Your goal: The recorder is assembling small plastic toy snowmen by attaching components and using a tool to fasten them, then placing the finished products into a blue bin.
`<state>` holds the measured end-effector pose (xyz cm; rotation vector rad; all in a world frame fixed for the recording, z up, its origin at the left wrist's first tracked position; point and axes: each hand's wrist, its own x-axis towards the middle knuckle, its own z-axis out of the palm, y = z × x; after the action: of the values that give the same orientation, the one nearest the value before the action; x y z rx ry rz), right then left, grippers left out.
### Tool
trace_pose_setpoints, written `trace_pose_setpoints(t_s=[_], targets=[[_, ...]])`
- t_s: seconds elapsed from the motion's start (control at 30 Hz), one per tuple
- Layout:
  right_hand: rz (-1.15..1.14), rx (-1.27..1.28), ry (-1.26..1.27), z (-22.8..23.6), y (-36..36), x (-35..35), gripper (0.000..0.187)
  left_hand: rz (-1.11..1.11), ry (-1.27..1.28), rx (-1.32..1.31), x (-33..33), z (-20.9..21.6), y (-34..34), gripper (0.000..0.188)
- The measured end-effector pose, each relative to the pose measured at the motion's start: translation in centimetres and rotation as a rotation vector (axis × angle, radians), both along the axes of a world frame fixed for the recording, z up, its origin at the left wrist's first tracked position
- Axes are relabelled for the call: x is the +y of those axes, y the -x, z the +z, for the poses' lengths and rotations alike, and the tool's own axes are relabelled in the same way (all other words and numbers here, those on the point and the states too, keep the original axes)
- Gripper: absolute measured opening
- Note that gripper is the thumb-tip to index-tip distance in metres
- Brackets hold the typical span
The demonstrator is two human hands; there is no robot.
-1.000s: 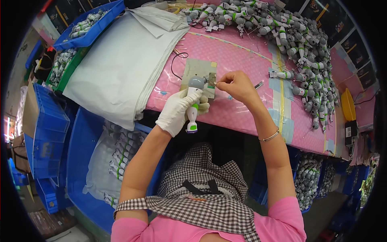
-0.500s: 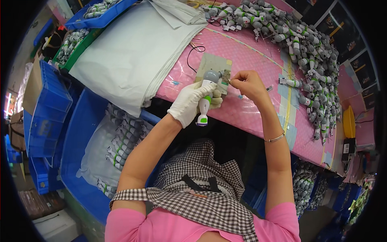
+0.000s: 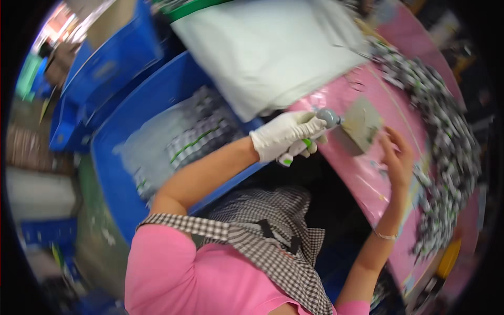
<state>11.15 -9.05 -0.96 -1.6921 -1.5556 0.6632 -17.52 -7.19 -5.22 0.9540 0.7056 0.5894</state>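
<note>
In a white cotton glove, my left hand [image 3: 289, 134] is closed round a white plastic piece with a round grey head [image 3: 329, 118] and green trim. The head sticks out toward a grey-green block [image 3: 361, 126] on the pink table, and the green-tipped end hangs below the fingers. A thin part at the head reaches close to the block; blur hides whether they touch. My bare right hand [image 3: 396, 157] hovers just right of the block, its fingers bent and apart, with nothing visible in them.
Many similar grey-white pieces [image 3: 451, 157] lie heaped along the table's right side. White sheets [image 3: 273, 47] cover its far left. On my left stands a large blue bin [image 3: 113, 152] holding rows of pieces on plastic film. More blue crates [image 3: 113, 63] stand behind it.
My view has swung left, so the table appears farther right. My left hand has drawn the piece off the block toward the bin side. My right hand's pinch has loosened.
</note>
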Motion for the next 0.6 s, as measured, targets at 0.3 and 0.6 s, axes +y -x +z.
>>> trace_pose_setpoints(t_s=[0.3,0.6], targets=[[-0.100,0.164,-0.072,-3.6,-8.3,0.2,0.032,0.433,-0.861,2.070,-9.3,-12.0,30.5,0.026],[-0.361,0.285,-0.027,-5.5,-18.0,-2.6,0.030,0.043,-0.686,1.870,-18.4,-24.1,35.7,0.021]])
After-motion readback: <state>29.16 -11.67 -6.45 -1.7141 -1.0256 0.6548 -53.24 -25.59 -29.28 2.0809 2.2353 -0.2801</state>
